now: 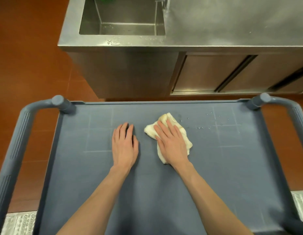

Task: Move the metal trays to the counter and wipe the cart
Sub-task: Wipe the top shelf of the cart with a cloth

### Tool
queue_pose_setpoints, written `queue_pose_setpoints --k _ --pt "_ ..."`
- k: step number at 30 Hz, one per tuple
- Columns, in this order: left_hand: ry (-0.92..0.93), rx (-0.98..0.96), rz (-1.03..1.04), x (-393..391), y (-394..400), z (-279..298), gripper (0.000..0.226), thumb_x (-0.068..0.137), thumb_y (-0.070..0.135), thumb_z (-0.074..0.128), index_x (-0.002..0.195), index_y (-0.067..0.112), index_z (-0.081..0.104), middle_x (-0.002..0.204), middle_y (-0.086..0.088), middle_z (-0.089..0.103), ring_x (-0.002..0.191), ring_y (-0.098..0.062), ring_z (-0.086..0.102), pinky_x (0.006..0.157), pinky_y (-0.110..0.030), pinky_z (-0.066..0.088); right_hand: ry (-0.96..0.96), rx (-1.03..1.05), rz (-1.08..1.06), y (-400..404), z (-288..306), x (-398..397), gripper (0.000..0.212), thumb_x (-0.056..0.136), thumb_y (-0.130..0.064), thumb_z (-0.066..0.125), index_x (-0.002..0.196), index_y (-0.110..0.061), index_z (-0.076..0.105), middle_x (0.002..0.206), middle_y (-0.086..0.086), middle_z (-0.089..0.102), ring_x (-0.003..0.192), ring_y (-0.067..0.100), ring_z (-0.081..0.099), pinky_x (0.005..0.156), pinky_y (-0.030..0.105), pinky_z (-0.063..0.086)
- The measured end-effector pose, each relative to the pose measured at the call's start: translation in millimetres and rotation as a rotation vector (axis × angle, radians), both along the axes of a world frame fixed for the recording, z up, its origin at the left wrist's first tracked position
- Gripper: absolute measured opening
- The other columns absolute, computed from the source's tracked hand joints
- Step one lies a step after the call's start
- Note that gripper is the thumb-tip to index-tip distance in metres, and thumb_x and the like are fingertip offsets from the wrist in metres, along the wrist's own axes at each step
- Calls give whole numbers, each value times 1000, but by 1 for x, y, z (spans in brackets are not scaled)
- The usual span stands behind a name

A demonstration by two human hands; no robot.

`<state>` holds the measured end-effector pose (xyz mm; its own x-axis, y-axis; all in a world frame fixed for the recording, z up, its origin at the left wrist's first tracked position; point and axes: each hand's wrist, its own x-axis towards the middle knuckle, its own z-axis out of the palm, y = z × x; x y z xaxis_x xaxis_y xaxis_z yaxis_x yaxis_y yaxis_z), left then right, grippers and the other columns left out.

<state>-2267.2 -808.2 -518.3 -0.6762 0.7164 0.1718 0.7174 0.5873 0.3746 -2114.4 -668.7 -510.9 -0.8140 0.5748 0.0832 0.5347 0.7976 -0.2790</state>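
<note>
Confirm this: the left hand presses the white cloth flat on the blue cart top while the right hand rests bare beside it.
Not quite: the hands are swapped. In the head view the right hand presses the white cloth flat on the blue cart top, while the left hand rests bare beside it.

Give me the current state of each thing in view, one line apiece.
Left hand: flat on the cart top, fingers straight, holding nothing.
Right hand: pressing flat on the cloth.
Cloth: crumpled, stained, lying on the cart top under the right hand.
Cart top: no trays on it; water droplets to the right of the cloth.
Sink: basin wet, droplets on its front rim.
Cabinet doors: shut.
</note>
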Motion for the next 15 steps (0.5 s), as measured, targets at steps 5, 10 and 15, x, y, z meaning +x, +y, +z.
queue_pose_setpoints --k 5,10,15 --pt "-52 -11 -54 39 49 -5 42 101 9 56 142 3 58 150 -17 54 141 -37 48 121 -52 38 -37 30 59 0 -2 43 47 106 -27 43 152 -22 53 161 -4 47 153 28 37 120 45 31" --pt "-45 -13 -40 49 56 -11 43 105 18 44 145 6 56 154 -15 51 143 -35 45 123 -48 35 -9 21 -16 2 -5 90 44 107 -25 48 150 -21 55 162 -6 46 152 28 38 119 48 36" --pt "-40 9 -48 53 55 -8 46 104 20 45 146 7 57 155 -14 51 146 -34 45 124 -50 34 -7 28 -166 18 -4 118 45 108 -28 42 150 -20 55 161 -6 47 156 27 34 121 46 32"
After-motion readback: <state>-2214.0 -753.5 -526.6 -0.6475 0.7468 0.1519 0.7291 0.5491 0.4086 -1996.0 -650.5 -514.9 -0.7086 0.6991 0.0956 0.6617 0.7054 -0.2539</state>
